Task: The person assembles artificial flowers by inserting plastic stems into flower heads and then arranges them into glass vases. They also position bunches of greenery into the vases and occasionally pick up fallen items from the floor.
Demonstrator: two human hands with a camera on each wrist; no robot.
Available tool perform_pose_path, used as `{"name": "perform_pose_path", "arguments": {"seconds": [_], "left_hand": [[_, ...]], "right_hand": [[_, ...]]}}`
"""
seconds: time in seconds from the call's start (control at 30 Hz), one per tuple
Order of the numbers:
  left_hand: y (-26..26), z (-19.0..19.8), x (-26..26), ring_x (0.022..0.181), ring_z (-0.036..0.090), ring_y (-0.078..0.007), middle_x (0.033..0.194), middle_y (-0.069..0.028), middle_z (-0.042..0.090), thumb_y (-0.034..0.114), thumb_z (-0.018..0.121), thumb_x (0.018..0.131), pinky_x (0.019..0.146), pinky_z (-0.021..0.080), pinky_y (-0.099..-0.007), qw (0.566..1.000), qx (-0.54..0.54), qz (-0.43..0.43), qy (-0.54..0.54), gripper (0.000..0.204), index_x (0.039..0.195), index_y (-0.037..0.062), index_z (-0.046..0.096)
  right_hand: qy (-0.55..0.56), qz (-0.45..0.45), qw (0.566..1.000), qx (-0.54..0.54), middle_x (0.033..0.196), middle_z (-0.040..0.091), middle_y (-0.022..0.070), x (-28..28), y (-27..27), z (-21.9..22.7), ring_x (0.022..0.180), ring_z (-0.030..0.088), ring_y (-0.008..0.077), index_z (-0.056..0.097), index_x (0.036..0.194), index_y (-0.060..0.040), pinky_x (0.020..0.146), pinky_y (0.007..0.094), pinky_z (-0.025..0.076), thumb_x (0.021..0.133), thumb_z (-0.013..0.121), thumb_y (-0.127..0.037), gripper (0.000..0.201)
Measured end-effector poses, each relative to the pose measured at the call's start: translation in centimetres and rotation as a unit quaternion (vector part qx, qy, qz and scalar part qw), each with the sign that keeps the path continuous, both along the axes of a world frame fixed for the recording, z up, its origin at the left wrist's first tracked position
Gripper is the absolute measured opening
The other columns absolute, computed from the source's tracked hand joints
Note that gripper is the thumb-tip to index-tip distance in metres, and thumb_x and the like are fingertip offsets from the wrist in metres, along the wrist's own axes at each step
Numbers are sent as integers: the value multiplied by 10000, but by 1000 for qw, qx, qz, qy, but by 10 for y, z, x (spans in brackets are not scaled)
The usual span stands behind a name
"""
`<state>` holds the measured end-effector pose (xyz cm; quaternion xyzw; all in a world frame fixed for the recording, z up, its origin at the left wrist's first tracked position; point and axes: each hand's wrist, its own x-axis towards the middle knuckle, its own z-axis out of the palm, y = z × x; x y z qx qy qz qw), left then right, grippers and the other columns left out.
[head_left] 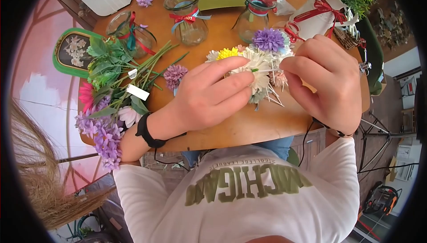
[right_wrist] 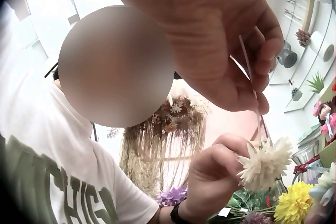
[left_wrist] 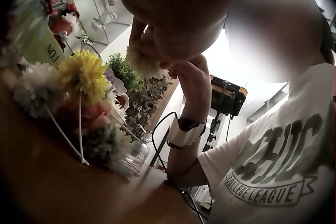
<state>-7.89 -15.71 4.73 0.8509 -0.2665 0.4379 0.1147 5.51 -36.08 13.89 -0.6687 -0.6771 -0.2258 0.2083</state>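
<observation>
A cream flower [head_left: 260, 60] is held by my left hand [head_left: 211, 89], its fingers bent around the base; the right wrist view shows the left hand [right_wrist: 212, 174] behind the cream flower [right_wrist: 265, 164]. My right hand [head_left: 329, 80] pinches a thin white stem [head_left: 268, 70] that runs to a green piece at the flower's base. In the right wrist view the right hand [right_wrist: 210, 40] has the white stem [right_wrist: 247, 58] between thumb and fingers. Below the hands lie a yellow flower [head_left: 227, 54], a purple flower [head_left: 268, 39] and several pale ones with white stems.
Three glass jars [head_left: 191, 29] with ribbons stand toward the back of the wooden table [head_left: 240, 129]. Green-stemmed flowers [head_left: 104, 140] lie at the left, by a green oval frame [head_left: 58, 58]. A green box [head_left: 218, 0] and a ribboned white wrap [head_left: 313, 20] stand behind.
</observation>
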Motion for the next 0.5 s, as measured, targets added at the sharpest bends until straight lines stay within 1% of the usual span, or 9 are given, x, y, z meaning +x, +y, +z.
{"name": "perform_pose_path", "arguments": {"seconds": [0.17,0.5], "left_hand": [[1,1,1,1001,702,-364,1016,-125,710,57,751,691,632,570,-370,1000,22,-1,-8,221,893,-2,684],[1,0,2,1006,701,-368,1013,-132,705,53,751,678,620,569,-374,999,39,-12,-17,226,883,-8,676]], "right_hand": [[7,3,1000,13,759,572,69,0,0,1,687,576,263,678,847,-25,567,361,447,634,771,42,242],[14,6,1000,-20,775,561,76,1,0,0,691,573,276,673,860,-28,580,373,456,641,761,42,246]]}}
